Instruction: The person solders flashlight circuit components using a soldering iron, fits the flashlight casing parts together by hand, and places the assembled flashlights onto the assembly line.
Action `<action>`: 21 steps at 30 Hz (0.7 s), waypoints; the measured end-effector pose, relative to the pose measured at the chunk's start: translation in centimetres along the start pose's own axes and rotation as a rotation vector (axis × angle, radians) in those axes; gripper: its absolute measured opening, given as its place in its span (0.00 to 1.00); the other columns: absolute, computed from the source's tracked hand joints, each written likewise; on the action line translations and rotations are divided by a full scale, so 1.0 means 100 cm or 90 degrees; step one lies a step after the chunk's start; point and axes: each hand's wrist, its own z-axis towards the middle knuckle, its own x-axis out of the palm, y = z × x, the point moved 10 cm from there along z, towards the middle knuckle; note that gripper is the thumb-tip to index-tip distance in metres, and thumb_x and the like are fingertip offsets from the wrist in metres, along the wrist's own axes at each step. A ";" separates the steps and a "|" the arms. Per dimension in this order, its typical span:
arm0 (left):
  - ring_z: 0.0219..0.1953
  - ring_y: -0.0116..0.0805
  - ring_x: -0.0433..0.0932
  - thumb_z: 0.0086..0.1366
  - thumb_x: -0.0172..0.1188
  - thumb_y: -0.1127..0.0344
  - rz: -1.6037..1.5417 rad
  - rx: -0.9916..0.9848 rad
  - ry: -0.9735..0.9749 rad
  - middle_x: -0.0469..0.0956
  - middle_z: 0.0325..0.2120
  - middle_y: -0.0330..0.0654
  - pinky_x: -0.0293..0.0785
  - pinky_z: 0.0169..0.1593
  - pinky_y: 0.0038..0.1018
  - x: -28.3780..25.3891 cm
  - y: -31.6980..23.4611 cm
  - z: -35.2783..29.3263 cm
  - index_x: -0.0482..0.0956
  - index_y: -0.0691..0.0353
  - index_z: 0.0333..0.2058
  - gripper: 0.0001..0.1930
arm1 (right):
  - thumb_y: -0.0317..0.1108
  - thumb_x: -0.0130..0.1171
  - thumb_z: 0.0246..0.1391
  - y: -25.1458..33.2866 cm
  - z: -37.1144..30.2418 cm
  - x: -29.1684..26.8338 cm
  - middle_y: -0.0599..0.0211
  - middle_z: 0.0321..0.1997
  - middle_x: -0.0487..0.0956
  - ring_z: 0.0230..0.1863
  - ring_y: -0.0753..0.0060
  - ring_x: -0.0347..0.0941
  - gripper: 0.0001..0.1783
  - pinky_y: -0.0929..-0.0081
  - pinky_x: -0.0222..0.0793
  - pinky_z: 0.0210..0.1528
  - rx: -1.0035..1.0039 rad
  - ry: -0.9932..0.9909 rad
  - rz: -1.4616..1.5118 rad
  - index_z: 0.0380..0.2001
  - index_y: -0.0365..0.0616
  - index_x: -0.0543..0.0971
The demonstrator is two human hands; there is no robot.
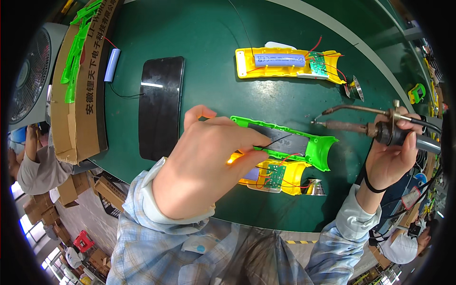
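Observation:
My left hand (pixel 204 164) is closed in a pinch on a thin black wire (pixel 281 140), over a green plastic half-shell (pixel 319 151). A dark grey block (pixel 289 144) lies inside that shell. My right hand (pixel 390 159) grips a soldering iron (pixel 349 126) with a thin curved tube above its shaft; its tip points left, apart from the green shell. Just nearer to me is a yellow half-shell (pixel 295 176), partly hidden by my left hand. It carries a green circuit board (pixel 274 176), and a metal reflector cup (pixel 315 187) sits at its right end.
Farther back lies another yellow half-shell (pixel 244 71) with a purple battery cell (pixel 280 60) and a reflector cup (pixel 354 89). At left are a black slab (pixel 160 114), a loose wired cell (pixel 112 65) and a cardboard box (pixel 71 133) with green strips. Cables trail at right.

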 end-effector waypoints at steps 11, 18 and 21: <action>0.25 0.30 0.70 0.43 0.58 0.72 0.126 -0.011 -0.045 0.72 0.16 0.35 0.51 0.44 0.33 -0.013 0.007 -0.008 0.75 0.59 0.24 0.05 | 0.39 0.46 0.48 -0.021 0.000 0.030 0.64 0.28 0.63 0.27 0.72 0.62 0.14 0.85 0.60 0.25 0.014 0.025 0.026 0.26 0.37 0.65; 0.26 0.25 0.71 0.41 0.65 0.64 0.085 -0.006 -0.045 0.75 0.16 0.30 0.54 0.46 0.33 -0.010 -0.001 -0.005 0.79 0.51 0.21 0.05 | 0.39 0.45 0.49 -0.031 -0.005 0.024 0.63 0.29 0.64 0.25 0.78 0.61 0.14 0.90 0.53 0.19 0.046 -0.046 -0.020 0.27 0.37 0.66; 0.27 0.25 0.71 0.42 0.64 0.63 0.093 -0.011 -0.002 0.74 0.16 0.29 0.54 0.47 0.34 -0.006 -0.003 -0.006 0.78 0.50 0.20 0.05 | 0.39 0.45 0.49 -0.034 -0.005 0.014 0.63 0.29 0.64 0.23 0.78 0.60 0.13 0.90 0.53 0.20 0.071 -0.128 -0.008 0.28 0.37 0.66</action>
